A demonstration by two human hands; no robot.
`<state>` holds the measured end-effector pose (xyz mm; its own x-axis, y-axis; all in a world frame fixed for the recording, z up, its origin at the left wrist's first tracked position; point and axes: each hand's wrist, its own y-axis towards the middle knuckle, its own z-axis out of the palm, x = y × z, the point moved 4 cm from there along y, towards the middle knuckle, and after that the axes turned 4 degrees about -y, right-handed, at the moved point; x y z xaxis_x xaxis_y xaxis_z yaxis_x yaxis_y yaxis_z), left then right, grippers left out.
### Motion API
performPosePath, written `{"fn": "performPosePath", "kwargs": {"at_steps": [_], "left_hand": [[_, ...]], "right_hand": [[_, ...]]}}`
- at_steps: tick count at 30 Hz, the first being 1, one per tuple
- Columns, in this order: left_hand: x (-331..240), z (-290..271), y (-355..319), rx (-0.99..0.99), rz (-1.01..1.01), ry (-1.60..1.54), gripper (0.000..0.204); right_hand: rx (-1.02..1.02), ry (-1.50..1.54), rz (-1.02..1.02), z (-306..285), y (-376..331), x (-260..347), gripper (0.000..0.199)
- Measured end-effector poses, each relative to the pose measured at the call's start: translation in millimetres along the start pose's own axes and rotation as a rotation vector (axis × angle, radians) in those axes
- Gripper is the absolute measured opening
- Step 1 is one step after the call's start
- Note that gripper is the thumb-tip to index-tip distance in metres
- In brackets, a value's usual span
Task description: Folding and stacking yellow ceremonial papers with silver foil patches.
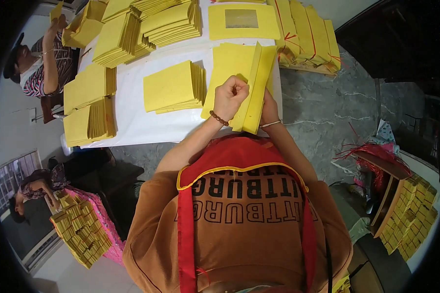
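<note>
A folded yellow paper piece, long and narrow with a raised crease along its length, stands tilted over the table's near edge. My left hand, with a beaded bracelet at the wrist, is closed, its curled fingers at the left edge of that piece. From the other side my right hand grips it; most of those fingers are hidden behind the paper. Flat yellow sheets lie just beyond and under my left hand. A fanned stack of yellow folded papers rests to their left.
More yellow stacks cover the far side of the white table. A yellow sheet with a grey rectangle lies at the back. Red-tied bundles stand at far right. Two people work on the left. A wooden stand is at right.
</note>
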<state>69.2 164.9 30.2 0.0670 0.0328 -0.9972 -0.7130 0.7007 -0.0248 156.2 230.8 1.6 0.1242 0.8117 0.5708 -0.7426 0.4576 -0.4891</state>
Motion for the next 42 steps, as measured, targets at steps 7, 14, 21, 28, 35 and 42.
{"fn": "performPosePath", "kwargs": {"at_steps": [7,14,21,28,35,42], "left_hand": [[-4,8,0,0.032,0.053,0.035,0.001],[-7,10,1,0.064,0.078,0.119,0.021],[1,11,2,0.100,0.058,0.069,0.029],[13,9,0,0.087,-0.059,-0.101,0.021],[8,5,0,0.050,-0.011,0.014,0.008],[-14,10,-4,-0.012,0.120,0.101,0.007]], "right_hand": [[0.161,-0.207,-0.077,-14,15,-8,0.037],[0.051,-0.501,-0.205,1,2,2,0.040],[0.073,-0.376,-0.205,-4,2,-1,0.035],[0.098,-0.174,-0.135,2,0,0,0.040],[0.087,-0.132,-0.099,5,0,-1,0.039],[0.137,-0.256,-0.154,6,1,2,0.040]]}}
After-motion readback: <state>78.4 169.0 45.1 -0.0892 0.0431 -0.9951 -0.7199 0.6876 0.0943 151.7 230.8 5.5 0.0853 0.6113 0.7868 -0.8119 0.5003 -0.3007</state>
